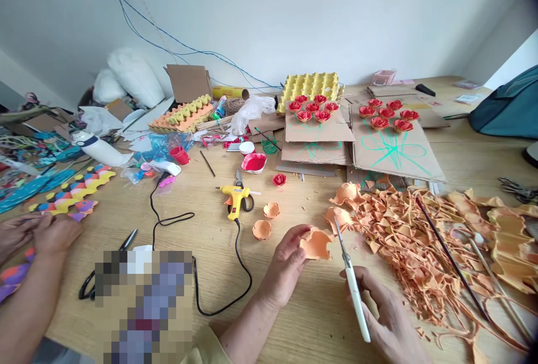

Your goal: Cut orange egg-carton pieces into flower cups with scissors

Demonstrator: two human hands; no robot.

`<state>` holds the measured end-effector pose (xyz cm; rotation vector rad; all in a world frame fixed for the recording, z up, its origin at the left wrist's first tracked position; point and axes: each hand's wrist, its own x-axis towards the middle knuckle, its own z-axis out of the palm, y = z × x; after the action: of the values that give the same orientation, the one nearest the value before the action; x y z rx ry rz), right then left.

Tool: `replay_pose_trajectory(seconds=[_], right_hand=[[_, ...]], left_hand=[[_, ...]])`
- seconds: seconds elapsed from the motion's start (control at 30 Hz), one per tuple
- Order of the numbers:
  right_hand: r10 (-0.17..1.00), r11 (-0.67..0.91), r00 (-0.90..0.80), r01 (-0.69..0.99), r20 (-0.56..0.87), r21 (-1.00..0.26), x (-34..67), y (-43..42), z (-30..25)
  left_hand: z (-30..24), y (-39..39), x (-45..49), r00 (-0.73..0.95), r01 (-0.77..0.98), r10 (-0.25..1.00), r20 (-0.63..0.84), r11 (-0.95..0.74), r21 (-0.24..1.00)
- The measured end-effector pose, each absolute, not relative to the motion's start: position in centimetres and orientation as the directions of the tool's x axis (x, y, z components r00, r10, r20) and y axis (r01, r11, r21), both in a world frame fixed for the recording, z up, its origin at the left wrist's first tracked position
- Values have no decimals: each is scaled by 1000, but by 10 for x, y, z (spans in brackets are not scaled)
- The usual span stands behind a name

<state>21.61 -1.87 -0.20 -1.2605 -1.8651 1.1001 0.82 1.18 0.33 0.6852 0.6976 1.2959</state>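
Observation:
My left hand (282, 269) pinches an orange egg-carton cup (318, 244) with a jagged rim, between thumb and fingers. In my right hand (384, 316) are white-handled scissors (356, 299), their blades pointing up and away, just right of the cup and apart from it. Beyond the blades lie two more orange carton cups (337, 218). Two small rounded, trimmed cups (262, 229) rest on the table left of my left hand. Farther back sits a single red paper rose (279, 180).
A yellow glue gun (236, 201) with a trailing black cord lies left of centre. Orange carton scraps (399, 235) heap on the right. Cardboard sheets (395, 154) carry red roses; a dish of red paint (254, 163) stands nearby. Another person's hands (54, 232) work at the left.

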Motion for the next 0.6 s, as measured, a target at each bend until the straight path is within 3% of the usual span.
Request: replay_pose_trajectory(seconds=[0.13,0.6], right_hand=[[951,206,-300,421,79,-883,217,-17,-2],[975,111,-221,343,35,-933,211,-21,0]], left_hand=[[9,11,6,111,-444,994,8,43,895],[18,11,5,124,-222,974,189,-159,962]])
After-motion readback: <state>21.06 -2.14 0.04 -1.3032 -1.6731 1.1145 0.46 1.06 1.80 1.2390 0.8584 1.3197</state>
